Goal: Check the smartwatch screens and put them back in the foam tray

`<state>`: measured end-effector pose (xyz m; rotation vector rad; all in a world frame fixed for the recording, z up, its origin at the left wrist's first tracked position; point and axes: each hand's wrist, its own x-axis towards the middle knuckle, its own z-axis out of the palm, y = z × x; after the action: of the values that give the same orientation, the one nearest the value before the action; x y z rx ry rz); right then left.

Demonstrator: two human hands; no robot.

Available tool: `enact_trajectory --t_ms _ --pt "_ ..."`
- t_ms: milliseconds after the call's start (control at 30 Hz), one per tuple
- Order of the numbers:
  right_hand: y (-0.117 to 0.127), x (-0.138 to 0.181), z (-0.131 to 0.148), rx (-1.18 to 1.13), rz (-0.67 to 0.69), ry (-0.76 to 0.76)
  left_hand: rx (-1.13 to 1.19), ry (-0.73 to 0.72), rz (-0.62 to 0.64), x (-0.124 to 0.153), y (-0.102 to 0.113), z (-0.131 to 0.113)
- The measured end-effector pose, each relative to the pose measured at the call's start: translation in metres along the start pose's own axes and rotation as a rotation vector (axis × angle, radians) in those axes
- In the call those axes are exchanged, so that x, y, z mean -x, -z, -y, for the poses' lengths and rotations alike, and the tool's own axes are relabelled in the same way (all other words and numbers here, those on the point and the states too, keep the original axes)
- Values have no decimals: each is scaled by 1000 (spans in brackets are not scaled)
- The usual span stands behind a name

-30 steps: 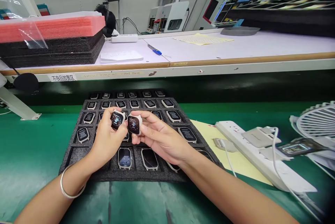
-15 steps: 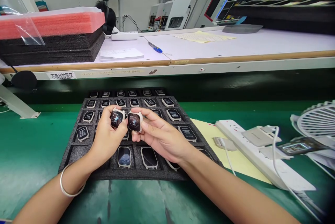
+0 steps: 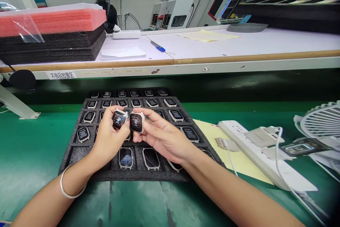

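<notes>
My left hand (image 3: pixel 110 136) is closed around a smartwatch body (image 3: pixel 119 119), its lit screen showing a dial facing me. Close beside it, my right hand (image 3: pixel 166 135) pinches a second smartwatch body (image 3: pixel 136 122) with a similar lit dial. Both watches have pale cases and no straps. Beneath the hands lies a black foam tray (image 3: pixel 79 168) with rows of more watch bodies in its compartments. Many of those show white text, while a watch in the front row (image 3: pixel 125 158) has a dark screen. My hands and forearms hide some compartments.
A white power strip (image 3: pixel 262 156) with plugged-in chargers and cables lies at right on yellow paper (image 3: pixel 204 131). A small white fan (image 3: pixel 322 124) stands beyond it. Above, a shelf (image 3: pixel 202 51) holds pink and black foam (image 3: pixel 53 25), paper and a blue pen (image 3: pixel 157 46).
Both hands keep hold of the two watches in nearly the same pose. My left thumb has shifted slightly, baring more of the left watch's screen. The view has moved very slightly.
</notes>
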<state>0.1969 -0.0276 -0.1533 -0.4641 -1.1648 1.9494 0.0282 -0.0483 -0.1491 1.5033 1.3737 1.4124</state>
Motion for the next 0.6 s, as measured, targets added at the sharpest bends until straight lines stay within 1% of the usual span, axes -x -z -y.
enact_trajectory --t_ms 200,400,600 --pt "0 0 -1 42 14 20 -31 7 -2 1 0 0" --pt "0 0 -1 26 10 7 18 12 -5 1 0 0" --pt "-1 1 0 42 5 18 -33 22 -3 0 1 -1"
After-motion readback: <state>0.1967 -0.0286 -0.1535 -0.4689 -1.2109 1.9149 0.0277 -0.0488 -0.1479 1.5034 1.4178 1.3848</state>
